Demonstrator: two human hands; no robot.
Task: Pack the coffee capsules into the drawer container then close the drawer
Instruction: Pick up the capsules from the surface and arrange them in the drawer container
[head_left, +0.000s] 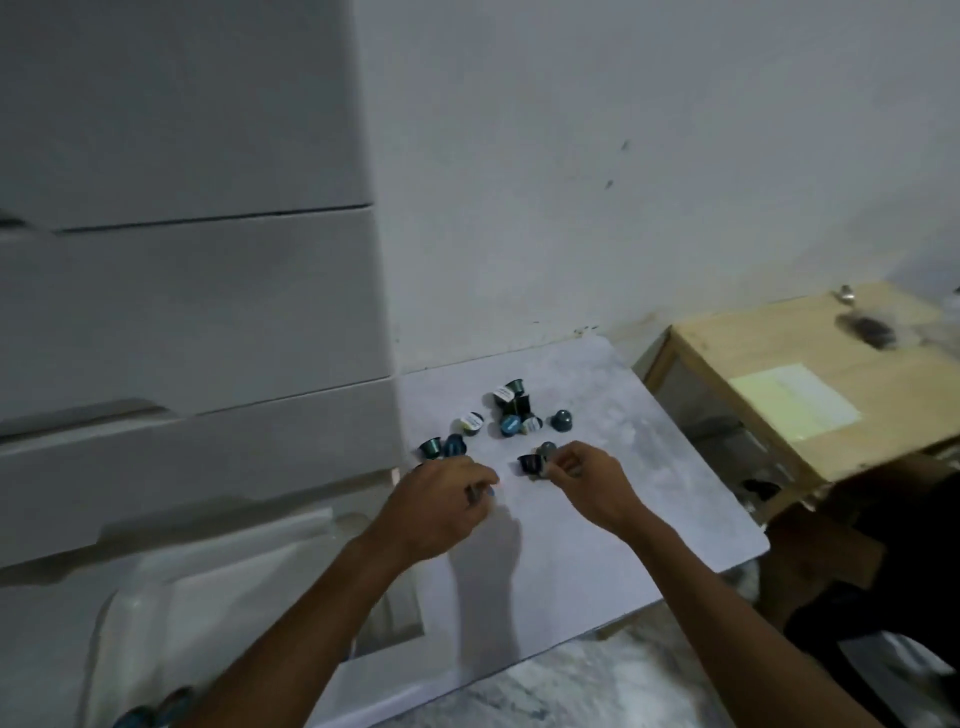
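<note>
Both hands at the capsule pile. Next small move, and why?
Probably carry the dark capsule pinched by the right hand to the open drawer at lower left and drop it in; many capsules remain loose on the table.

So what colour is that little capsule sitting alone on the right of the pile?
Dull teal-blue, the small dome-shaped capsule; seen in the head view.

The coffee capsules (511, 415) are blue, teal and black, some with white foil lids. The drawer container (197, 312) is plain white; the table (649, 467) shows pale grey marbling. The box (810, 384) is tan cardboard.
</note>
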